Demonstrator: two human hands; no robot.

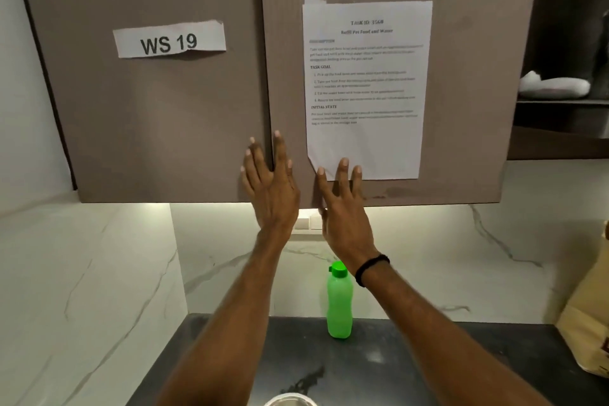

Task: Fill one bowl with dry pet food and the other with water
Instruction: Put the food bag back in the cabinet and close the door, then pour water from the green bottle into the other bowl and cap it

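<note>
Both arms reach up toward the brown wall cabinet (164, 125). My left hand (270, 181) is spread with straight fingers over the seam between the two cabinet doors. Beside it, my right hand (342, 204) is raised flat against the right door, fingertips at the lower edge of a taped paper sheet (365, 89). Neither hand holds anything. A green water bottle (339, 303) with its cap on stands upright on the dark counter (412, 366) below. The rim of a metal bowl (290, 400) peeks in at the bottom edge. A tan paper bag (590, 316) stands at the right edge.
A label reading WS 19 (169, 39) is stuck on the left door. White marble wall (428, 257) runs behind the counter, with a marble panel (82, 290) on the left. An open dark shelf (560, 102) at the upper right holds a white object.
</note>
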